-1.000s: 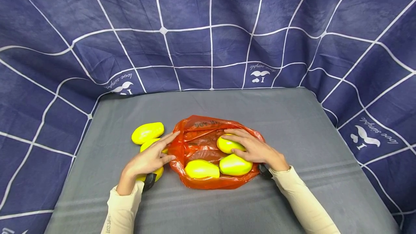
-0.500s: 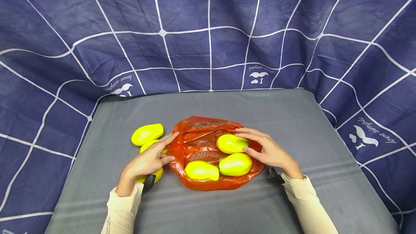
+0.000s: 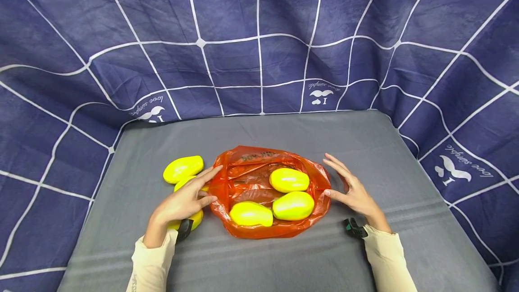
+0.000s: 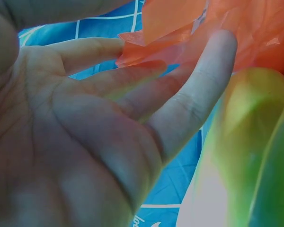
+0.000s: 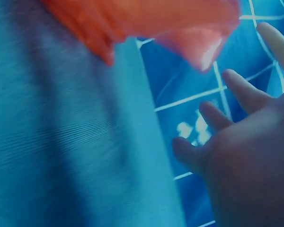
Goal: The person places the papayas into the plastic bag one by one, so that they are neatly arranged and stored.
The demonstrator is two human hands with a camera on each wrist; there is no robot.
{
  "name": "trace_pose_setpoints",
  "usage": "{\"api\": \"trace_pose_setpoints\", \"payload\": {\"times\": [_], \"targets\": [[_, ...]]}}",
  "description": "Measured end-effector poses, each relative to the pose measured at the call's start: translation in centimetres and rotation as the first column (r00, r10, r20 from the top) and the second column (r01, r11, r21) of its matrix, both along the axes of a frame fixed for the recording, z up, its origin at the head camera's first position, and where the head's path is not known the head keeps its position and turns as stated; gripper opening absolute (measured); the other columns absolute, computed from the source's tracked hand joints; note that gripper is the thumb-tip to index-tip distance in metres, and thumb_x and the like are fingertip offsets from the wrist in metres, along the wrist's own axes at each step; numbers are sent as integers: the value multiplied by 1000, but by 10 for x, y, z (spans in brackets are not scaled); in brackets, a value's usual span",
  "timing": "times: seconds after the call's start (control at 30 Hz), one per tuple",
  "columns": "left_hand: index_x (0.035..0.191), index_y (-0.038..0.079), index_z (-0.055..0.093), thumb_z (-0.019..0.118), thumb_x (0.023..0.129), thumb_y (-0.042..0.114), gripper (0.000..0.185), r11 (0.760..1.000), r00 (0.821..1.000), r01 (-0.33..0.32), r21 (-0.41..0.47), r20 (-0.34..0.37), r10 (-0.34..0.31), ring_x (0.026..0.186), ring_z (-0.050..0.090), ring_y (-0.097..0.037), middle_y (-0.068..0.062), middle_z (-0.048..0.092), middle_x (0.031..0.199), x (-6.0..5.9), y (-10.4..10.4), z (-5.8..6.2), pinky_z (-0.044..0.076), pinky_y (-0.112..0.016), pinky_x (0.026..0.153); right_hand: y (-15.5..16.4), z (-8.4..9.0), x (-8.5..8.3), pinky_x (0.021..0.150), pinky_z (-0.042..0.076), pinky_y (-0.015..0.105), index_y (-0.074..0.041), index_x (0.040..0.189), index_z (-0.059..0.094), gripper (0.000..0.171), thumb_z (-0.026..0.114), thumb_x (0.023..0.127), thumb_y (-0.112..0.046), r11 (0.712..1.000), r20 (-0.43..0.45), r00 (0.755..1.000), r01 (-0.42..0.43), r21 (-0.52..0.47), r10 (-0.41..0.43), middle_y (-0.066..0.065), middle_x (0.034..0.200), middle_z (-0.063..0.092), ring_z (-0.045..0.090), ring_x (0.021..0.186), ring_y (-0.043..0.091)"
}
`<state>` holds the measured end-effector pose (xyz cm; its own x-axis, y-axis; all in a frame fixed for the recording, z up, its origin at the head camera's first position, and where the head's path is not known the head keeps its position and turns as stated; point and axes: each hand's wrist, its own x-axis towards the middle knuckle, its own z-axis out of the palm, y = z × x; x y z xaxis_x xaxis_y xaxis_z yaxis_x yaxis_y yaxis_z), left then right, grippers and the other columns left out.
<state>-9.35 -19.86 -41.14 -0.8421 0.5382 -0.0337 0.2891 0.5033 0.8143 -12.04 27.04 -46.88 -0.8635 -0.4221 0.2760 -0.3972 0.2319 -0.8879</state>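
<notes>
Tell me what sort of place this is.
Probably a curtained-off filming corner: a blue curtain hangs around three sides of a grey table, which bears a red bag and yellow fruit, and a dark device sits at each wrist.

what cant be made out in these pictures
Head view: nearest loose yellow fruit, partly hidden by the left hand and wrist camera
Head view: lettering on the red plastic bag, too small to read
Right wrist view: part of the right hand, cut off by the right edge
</notes>
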Motion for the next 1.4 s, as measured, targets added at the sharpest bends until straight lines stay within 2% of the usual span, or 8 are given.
{"api": "trace_pose_setpoints", "payload": {"times": [0.23, 0.5, 0.6, 0.67, 0.8, 0.93, 1.17, 1.4], "targets": [[158, 7, 28, 69, 90, -3, 79, 999, 1000, -6, 54, 27, 5, 115, 66, -32, -23, 20, 164, 1, -2, 2, 57, -32, 91, 11, -19, 0, 121, 24, 22, -4, 160, 19, 96, 70, 81, 17, 983, 117, 984, -120, -142, 137, 17, 167, 14, 25, 150, 17], [156, 11, 35, 75, 87, 1, 81, 992, 995, -70, 109, -66, 78, 129, 56, -34, -16, 33, 160, 7, -14, 12, 56, -39, 94, 12, -26, 2, 119, 20, 13, -4, 158, 25, 95, 75, 79, 13, 990, 115, 985, -124, -66, 131, 31, 162, 13, 21, 151, 6], [153, 16, 42, 76, 86, 2, 76, 982, 964, -163, 97, -195, 179, 127, 58, -21, -12, 47, 152, 7, -22, 15, 53, -29, 97, 12, -27, 2, 118, 21, 13, -4, 158, 27, 92, 75, 81, 13, 992, 99, 988, -116, -55, 121, 29, 162, 17, 23, 150, 5], [149, 19, 48, 78, 85, 3, 73, 969, 922, -238, 70, -296, 248, 128, 56, -16, -9, 50, 150, 5, -30, 16, 47, -19, 101, 12, -28, 3, 118, 21, 13, -4, 157, 28, 91, 74, 81, 13, 992, 90, 989, -114, -47, 118, 27, 162, 20, 24, 149, 4], [142, 18, 57, 83, 80, 3, 69, 951, 869, -308, 35, -396, 296, 135, 47, -33, -10, 48, 151, -7, -49, 17, 37, -26, 108, 10, -28, 3, 118, 22, 13, -5, 158, 28, 90, 74, 82, 11, 993, 83, 990, -113, -26, 115, 21, 163, 24, 25, 149, 3], [138, 16, 61, 84, 79, 5, 64, 965, 899, -261, 28, -358, 253, 140, 38, -42, -12, 42, 155, -26, -71, 12, 33, -39, 110, 9, -28, 3, 118, 23, 15, -6, 158, 28, 90, 74, 82, 11, 994, 82, 991, -107, -24, 109, 17, 163, 26, 26, 149, 5], [132, 10, 66, 79, 85, 10, 48, 983, 973, -183, 27, -138, 185, 143, 32, -41, -11, 41, 156, -55, -100, -10, 26, -8, 102, 10, -30, 2, 118, 23, 15, -10, 158, 28, 92, 76, 82, 8, 995, 101, 990, -94, -13, 95, 14, 163, 29, 28, 149, 6], [134, 8, 65, 76, 88, 14, 48, 989, 989, -145, 36, 31, 144, 146, 29, -43, -21, 40, 155, -67, -108, -32, 29, -33, 111, 11, -28, 2, 119, 25, 18, -17, 159, 29, 93, 77, 83, 5, 997, 124, 989, -80, -4, 80, 6, 163, 32, 30, 148, 10]]}}
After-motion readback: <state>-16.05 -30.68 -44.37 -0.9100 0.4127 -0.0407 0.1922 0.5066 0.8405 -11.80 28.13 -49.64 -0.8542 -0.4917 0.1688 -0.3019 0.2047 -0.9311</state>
